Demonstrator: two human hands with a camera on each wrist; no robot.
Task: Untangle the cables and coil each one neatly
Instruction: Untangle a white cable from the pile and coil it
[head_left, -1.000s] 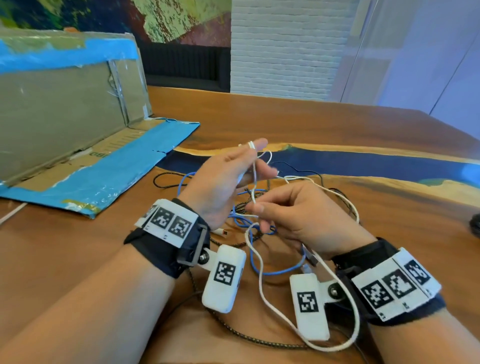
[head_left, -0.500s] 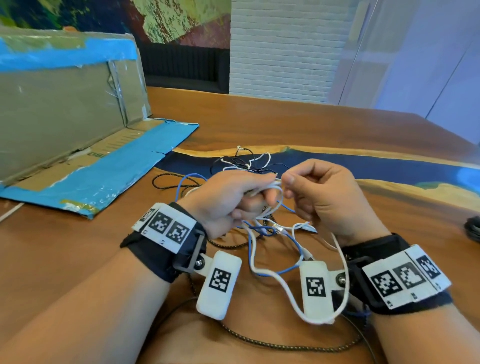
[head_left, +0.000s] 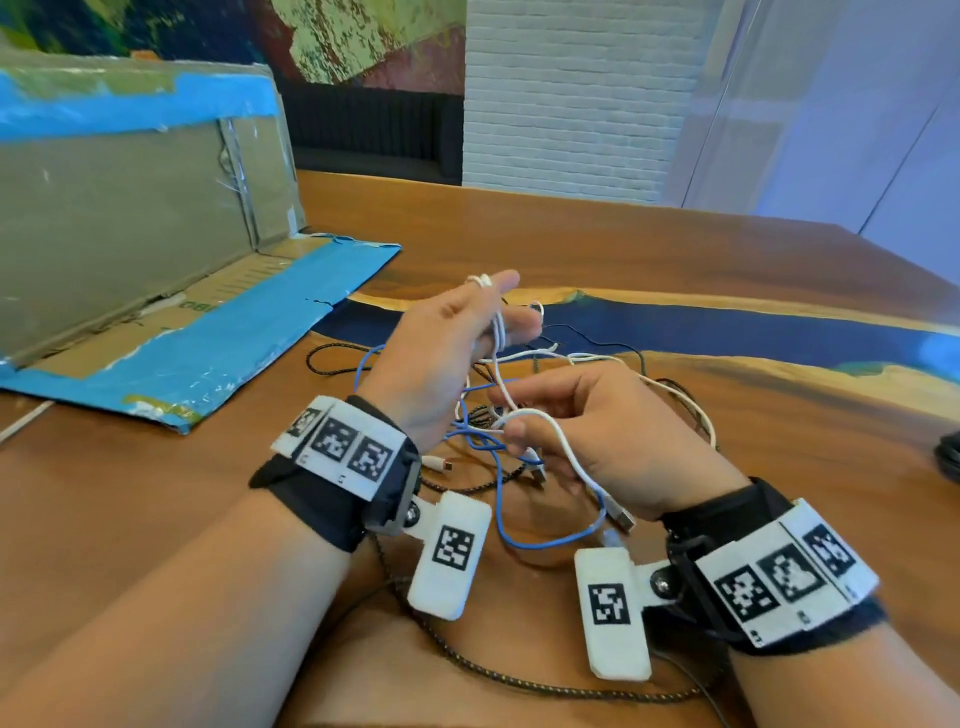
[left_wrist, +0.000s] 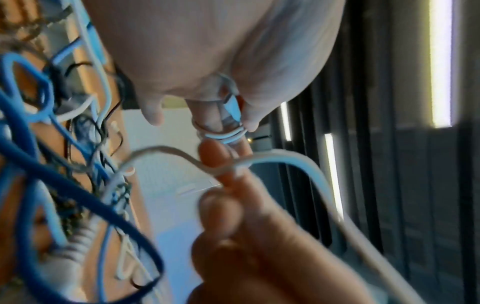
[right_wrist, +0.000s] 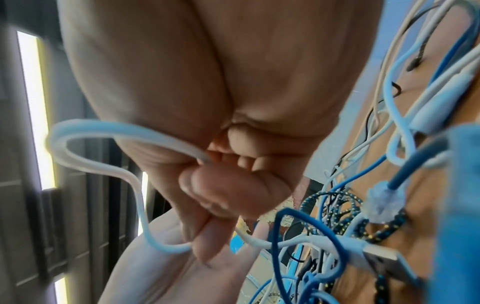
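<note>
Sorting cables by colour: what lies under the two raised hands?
Under the left hand and right hand: blue cable, braided dark cable, white cable strands. Hands hide the knot's middle.

A big brown wooden table (head_left: 675, 249) has a dark blue stripe across it. A pile of mixed-up cables (head_left: 498, 447) lies on it, and a cardboard box (head_left: 171, 291) with blue tape.
</note>
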